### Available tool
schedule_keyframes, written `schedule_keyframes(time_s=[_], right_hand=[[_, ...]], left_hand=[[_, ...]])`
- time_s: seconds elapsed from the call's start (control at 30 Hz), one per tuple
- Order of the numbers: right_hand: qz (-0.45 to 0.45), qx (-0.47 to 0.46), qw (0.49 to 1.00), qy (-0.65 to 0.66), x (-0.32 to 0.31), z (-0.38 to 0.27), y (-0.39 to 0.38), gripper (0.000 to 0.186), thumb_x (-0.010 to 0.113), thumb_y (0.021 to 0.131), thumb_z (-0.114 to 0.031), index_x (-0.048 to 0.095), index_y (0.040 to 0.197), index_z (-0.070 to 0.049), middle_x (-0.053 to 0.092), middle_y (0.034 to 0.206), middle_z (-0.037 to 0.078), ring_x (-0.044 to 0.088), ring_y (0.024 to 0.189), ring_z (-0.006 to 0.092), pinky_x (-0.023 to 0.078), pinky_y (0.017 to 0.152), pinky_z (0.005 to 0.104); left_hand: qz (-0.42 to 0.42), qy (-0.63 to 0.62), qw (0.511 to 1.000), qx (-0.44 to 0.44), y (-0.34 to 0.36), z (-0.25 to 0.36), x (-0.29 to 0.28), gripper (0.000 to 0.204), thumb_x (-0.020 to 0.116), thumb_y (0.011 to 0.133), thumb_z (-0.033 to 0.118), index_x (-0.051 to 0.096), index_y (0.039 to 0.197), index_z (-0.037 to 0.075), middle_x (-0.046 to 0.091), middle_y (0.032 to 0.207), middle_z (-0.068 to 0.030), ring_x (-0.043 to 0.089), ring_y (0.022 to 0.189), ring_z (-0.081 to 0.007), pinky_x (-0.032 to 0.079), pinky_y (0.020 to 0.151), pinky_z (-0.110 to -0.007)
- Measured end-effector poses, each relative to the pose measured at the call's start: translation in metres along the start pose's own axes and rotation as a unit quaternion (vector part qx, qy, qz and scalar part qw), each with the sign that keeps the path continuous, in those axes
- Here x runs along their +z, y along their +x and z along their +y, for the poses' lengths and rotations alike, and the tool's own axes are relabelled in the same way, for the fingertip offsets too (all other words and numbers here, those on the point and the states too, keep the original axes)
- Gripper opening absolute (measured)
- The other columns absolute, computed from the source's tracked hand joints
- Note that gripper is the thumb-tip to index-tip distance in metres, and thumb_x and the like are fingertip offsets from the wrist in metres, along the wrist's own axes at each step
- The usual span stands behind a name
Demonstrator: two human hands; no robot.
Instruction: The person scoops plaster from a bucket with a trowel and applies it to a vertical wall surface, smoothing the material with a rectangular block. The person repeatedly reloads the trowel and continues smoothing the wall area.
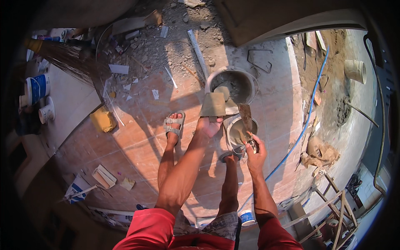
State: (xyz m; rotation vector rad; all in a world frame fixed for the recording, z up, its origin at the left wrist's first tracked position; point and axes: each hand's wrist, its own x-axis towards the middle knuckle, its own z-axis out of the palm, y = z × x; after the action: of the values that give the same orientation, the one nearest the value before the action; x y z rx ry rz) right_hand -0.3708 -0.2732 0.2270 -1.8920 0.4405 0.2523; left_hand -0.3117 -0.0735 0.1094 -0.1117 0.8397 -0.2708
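My left hand (pixel 211 126) holds a flat, tan-grey trapezoid plate (pixel 212 105) from its near edge, palm up. My right hand (pixel 256 152) is closed round the worn handle of a trowel (pixel 245 117); its long brown blade points away from me. Below the blade stands a small bucket (pixel 230 142) with greyish contents. Just beyond is a larger pale bucket (pixel 251 96) holding wet grey mix (pixel 237 81). A rounded tan piece (pixel 222 91) shows behind the plate, partly hidden; I cannot tell what it is.
Rubble (pixel 175 46) and scraps lie on the tiled floor (pixel 137 137) ahead. A blue hose (pixel 310 110) runs along the right. A yellow block (pixel 103 119) and a twig broom (pixel 68 58) are at left. Crumpled brown paper (pixel 320 152) and wooden poles (pixel 333 208) are at right.
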Motion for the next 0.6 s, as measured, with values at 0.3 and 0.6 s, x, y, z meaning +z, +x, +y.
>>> schedule_keyframes(time_s=[0.3,0.6], right_hand=[[-0.033,-0.178,0.981,-0.076,0.021,0.003,0.017,0.039,0.07,0.074,0.0,0.064,0.112,-0.002,0.065,0.095,0.017,0.064,0.087,0.0292,0.05,0.079,0.0368],[-0.047,0.234,0.936,0.257,0.015,0.07,0.092,0.042,0.061,0.092,-0.017,0.052,0.129,0.001,0.062,0.077,0.008,0.053,0.052,0.0136,0.04,0.044,0.0214]], left_hand=[[-0.022,-0.039,0.997,-0.058,-0.007,-0.013,0.007,0.025,0.045,0.098,0.027,0.058,0.114,0.013,0.064,0.101,-0.0038,0.058,0.079,-0.0165,0.042,0.055,-0.027],[-0.022,0.038,0.996,-0.071,-0.013,-0.007,0.0,0.024,0.047,0.098,0.027,0.058,0.115,0.015,0.064,0.101,-0.0022,0.058,0.076,-0.015,0.041,0.052,-0.027]])
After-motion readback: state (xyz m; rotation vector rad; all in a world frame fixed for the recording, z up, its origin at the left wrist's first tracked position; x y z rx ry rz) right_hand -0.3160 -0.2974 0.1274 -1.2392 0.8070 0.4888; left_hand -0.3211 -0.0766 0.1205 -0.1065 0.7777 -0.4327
